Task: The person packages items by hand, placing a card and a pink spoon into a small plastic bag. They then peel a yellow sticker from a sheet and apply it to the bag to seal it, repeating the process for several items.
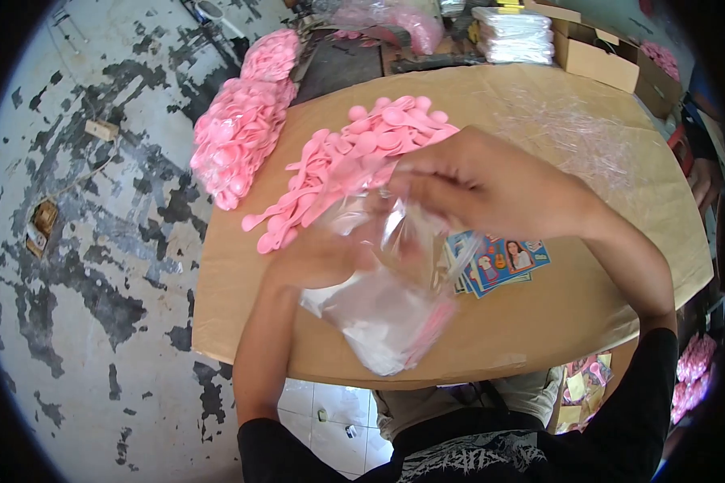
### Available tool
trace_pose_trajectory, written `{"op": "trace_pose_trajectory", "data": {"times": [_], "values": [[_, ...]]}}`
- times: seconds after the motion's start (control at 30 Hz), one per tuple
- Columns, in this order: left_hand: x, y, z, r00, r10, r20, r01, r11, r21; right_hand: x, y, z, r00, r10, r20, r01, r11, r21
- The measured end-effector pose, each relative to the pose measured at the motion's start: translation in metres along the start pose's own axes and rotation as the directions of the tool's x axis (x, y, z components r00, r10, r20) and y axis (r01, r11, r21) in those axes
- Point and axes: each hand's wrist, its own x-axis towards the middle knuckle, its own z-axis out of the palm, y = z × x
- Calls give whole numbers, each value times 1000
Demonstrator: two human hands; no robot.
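Over the front of the table, a clear plastic bag (379,322) hangs tilted between my hands, with whitish material and a pink strip showing inside. My left hand (330,253) is closed around the bag's left side, its fingers partly blurred behind the plastic. At the bag's upper edge, my right hand (479,181) is closed with its fingers bent together on the film. Just behind both hands lies a loose pile of pink plastic spoons (362,145). Below my right hand, several printed picture cards (503,262) are stacked, partly covered by the bag.
Brown paper covers the table (596,298). Packed bags of pink spoons (242,129) stand at its left edge. Thin clear strips (576,141) lie at right. Behind are a white stack (514,36) and a cardboard box (596,56). Another person's hand (705,181) shows at far right.
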Motion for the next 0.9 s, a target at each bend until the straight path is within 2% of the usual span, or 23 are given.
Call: {"op": "trace_pose_trajectory", "data": {"times": [0.07,0.1,0.13,0.2,0.23,0.33,0.37,0.43,0.53,0.63,0.7,0.73,0.83,0.9], "values": [[15,-7,19,964,61,-259,-82,994,-70,-2,2,-1,998,-3,62,7,998,-58],[21,-19,20,940,59,-335,-101,989,-109,-2,1,-12,981,109,160,-81,981,-177],[22,-24,21,909,51,-414,-123,981,-149,-5,2,-23,954,161,254,-93,961,-262],[26,-11,18,926,55,-373,-184,930,-319,-16,9,-41,867,276,416,-77,897,-434],[28,-5,17,933,65,-355,-214,893,-397,-20,12,-43,796,383,469,-112,854,-508],[28,-9,13,843,37,-536,-246,913,-325,-15,29,-34,661,518,543,-275,841,-466],[28,-15,7,821,51,-568,-234,939,-253,-10,32,-34,660,525,537,-293,838,-460],[29,-13,10,788,48,-614,-277,918,-284,-1,35,-36,654,544,526,-329,831,-449],[30,-14,12,737,60,-673,-337,896,-290,-5,38,-40,763,358,538,-305,933,-189],[29,-15,8,683,90,-725,-394,881,-262,-6,70,-36,937,142,318,-123,989,-81],[29,-17,5,630,102,-770,-426,874,-233,-2,59,-36,909,371,191,-379,925,2],[29,-16,5,608,105,-787,-437,872,-221,0,52,-35,864,485,132,-495,867,55],[29,-13,4,538,142,-831,-478,863,-162,4,49,-26,863,474,176,-503,840,202],[29,-17,4,478,198,-856,-520,849,-94,4,54,-16,926,346,155,-377,874,305]]}}
